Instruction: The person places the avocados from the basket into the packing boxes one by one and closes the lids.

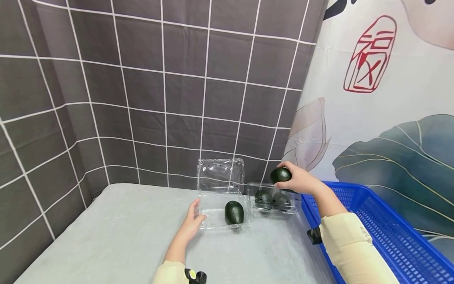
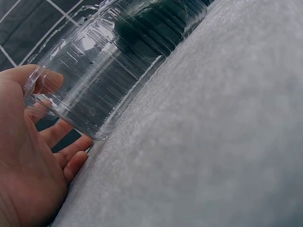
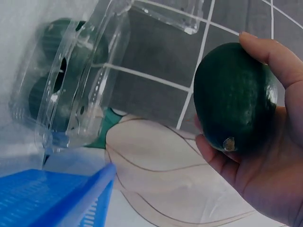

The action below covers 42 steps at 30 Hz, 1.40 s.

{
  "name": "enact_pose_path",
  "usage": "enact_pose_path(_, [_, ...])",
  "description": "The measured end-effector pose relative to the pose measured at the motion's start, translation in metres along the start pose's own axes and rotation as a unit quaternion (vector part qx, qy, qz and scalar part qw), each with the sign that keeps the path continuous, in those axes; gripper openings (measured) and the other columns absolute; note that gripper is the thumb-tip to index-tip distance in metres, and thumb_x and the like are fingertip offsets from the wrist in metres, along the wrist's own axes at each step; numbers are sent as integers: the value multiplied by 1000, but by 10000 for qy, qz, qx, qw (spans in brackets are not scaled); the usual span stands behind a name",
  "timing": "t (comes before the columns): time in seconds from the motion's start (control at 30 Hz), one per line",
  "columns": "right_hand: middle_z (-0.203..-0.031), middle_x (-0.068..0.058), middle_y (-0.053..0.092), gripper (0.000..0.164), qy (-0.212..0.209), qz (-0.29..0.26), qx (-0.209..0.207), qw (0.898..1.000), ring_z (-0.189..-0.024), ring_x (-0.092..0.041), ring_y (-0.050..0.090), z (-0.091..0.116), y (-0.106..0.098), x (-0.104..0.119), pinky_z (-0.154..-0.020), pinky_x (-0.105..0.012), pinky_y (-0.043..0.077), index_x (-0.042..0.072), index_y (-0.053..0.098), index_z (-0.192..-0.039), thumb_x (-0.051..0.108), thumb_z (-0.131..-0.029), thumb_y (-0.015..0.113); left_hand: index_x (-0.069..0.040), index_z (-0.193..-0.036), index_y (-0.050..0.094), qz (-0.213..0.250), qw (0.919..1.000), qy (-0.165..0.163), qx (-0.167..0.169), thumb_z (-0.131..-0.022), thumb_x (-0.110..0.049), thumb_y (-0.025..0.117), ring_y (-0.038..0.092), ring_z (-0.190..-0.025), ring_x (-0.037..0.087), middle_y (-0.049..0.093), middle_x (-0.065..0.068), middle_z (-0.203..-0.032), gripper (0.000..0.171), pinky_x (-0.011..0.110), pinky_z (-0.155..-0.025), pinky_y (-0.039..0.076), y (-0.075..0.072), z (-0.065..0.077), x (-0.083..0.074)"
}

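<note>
My right hand (image 1: pixel 299 180) holds a dark green avocado (image 1: pixel 281 175) in the air, above a closed clear plastic box with more avocados (image 1: pixel 263 198) inside. In the right wrist view the avocado (image 3: pixel 234 97) shows its stem end, with thumb and fingers around it. My left hand (image 1: pixel 192 221) grips the left side of an open clear plastic clamshell box (image 1: pixel 214 215). The left wrist view shows the thumb over the rim of that box (image 2: pixel 90 90) and the fingers outside. One avocado (image 1: pixel 234 212) lies in the right part of the box, whose lid (image 1: pixel 220 175) stands up behind.
A blue plastic basket (image 1: pixel 386 225) stands at the right, beside the closed box (image 1: pixel 292 205). A grey cloth with white grid lines (image 1: pixel 184 94) hangs behind the light grey table (image 1: pixel 117 232). A printed white curtain (image 1: pixel 319 150) hangs at the right.
</note>
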State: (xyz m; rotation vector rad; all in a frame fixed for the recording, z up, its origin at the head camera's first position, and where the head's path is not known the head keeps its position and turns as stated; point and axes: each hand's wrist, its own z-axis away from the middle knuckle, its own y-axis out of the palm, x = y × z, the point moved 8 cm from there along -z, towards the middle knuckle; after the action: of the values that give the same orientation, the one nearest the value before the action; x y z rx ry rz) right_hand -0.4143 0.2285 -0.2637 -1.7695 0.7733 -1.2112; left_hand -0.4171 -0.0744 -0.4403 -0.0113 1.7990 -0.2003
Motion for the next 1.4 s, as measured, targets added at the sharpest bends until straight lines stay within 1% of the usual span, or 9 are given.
enact_pose_path(0.17, [-103,-18,57,61,-24,-45,-24,10000,-82,-26,57,-4,4,5,-68,-40,47,6,42,-125,28,-77,73,4,-141,20,-59,10000,6,-12,-84,-3,51,28,-123,53,20,34,-142,65,60,-98,29,0,1,-1])
enact_pose_path(0.4, [-106,-19,54,61,-249,-124,-126,9995,-84,-25,57,-9,7,13,-71,-40,48,1,45,-123,26,-76,74,4,-141,20,-22,10000,13,-24,-83,-3,51,28,-123,53,20,34,-142,66,59,-98,30,0,2,-4])
enact_pose_path(0.5, [-108,-19,52,59,-310,-112,-180,9993,-86,-26,56,-10,9,17,-73,-41,48,1,46,-121,26,-75,74,4,-141,20,-1,10000,8,-24,-83,-2,51,28,-123,53,19,34,-142,65,60,-97,30,0,2,-4])
enact_pose_path(0.67, [-110,-18,52,58,-284,-35,-222,9993,-90,-28,56,-13,12,22,-75,-43,48,3,47,-120,28,-75,75,2,-141,21,-91,9999,-72,-22,-83,-4,51,28,-124,53,20,33,-143,66,60,-97,30,0,0,0])
enact_pose_path(0.87, [-106,-18,56,58,-343,121,-256,9990,-90,-30,56,-15,18,30,-74,-44,48,4,49,-119,29,-74,74,1,-141,22,-98,9999,-111,-39,-83,-5,51,29,-124,51,21,31,-143,65,59,-98,31,0,-2,4])
enact_pose_path(1.07, [-105,-17,55,60,-278,1,-227,9994,-90,-30,54,-18,25,35,-73,-42,48,3,48,-122,30,-75,75,3,-141,22,-65,10000,-2,-22,-83,-5,52,30,-123,52,21,33,-142,65,59,-96,32,0,-1,1])
enact_pose_path(1.23, [-105,-17,55,61,-227,-89,-221,9995,-89,-29,55,-22,30,39,-74,-41,48,4,47,-124,29,-75,74,1,-142,21,-66,10000,-54,-12,-85,-6,53,30,-124,50,21,31,-143,65,59,-97,31,0,-1,0])
enact_pose_path(1.4, [-106,-16,56,61,-313,-170,-157,9992,-88,-26,56,-26,38,45,-73,-40,49,6,47,-124,29,-75,74,2,-141,21,9,10000,-13,-41,-85,-5,53,31,-122,51,21,32,-142,65,59,-96,33,-1,1,-2])
